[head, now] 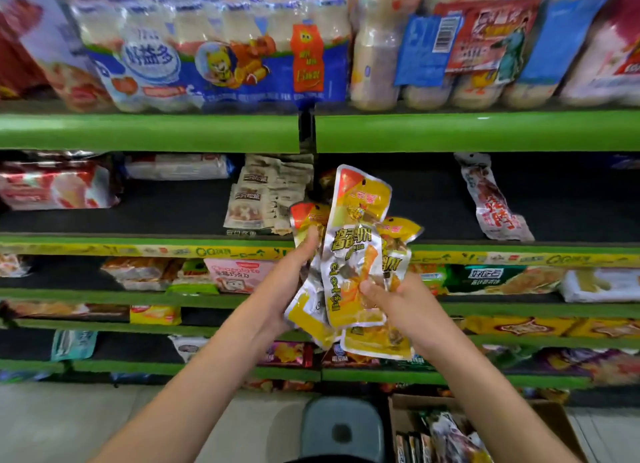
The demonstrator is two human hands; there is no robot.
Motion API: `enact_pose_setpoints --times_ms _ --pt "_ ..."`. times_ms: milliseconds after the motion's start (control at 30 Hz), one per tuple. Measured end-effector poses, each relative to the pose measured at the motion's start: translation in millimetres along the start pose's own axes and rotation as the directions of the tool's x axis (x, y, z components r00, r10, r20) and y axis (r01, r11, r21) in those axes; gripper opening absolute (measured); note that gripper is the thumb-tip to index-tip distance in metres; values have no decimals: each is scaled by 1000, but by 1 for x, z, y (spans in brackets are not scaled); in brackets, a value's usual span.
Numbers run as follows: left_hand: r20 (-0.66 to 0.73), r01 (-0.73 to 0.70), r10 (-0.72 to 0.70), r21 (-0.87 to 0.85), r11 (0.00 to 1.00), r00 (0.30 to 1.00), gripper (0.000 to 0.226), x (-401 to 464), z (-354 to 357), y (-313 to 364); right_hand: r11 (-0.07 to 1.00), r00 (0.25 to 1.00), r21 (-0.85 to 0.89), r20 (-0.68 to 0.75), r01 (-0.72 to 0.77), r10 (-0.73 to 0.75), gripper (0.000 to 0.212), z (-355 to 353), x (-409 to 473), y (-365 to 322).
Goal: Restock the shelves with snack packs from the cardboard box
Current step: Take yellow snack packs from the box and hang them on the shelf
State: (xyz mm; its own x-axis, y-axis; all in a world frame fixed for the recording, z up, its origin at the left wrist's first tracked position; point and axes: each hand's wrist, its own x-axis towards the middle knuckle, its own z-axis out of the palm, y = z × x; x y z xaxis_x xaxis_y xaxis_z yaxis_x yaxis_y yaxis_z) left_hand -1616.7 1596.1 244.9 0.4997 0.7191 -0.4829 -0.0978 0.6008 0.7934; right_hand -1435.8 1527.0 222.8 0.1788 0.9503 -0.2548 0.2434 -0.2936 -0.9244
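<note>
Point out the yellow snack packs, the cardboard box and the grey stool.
yellow snack packs (351, 254): head view, front pack's middle.
cardboard box (398, 417): head view, left wall.
grey stool (341, 424): head view, seat top.

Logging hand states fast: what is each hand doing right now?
Left hand: grips the yellow snack packs.
Right hand: also grips the same packs.
</note>
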Motion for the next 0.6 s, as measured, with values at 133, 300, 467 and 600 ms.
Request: enact_pose_setpoints --times_ms 133,300,467,600 --pt "57 -215 208 270 938 977 54 4 -10 -3 987 993 -114 -5 115 -116 17 14 -8 -9" --pt "39 -206 207 364 908 978 41 -1 -26 1 991 990 15 32 134 -134 7 19 -13 -9" --pt "28 -231 238 375 898 971 24 -7 -44 8 987 986 154 152 41 -64 14 14 -13 -10" --pt "-5 -270 288 336 902 958 24 -16 -53 19 936 980 350 194 -37 -34 46 5 -7 -6"
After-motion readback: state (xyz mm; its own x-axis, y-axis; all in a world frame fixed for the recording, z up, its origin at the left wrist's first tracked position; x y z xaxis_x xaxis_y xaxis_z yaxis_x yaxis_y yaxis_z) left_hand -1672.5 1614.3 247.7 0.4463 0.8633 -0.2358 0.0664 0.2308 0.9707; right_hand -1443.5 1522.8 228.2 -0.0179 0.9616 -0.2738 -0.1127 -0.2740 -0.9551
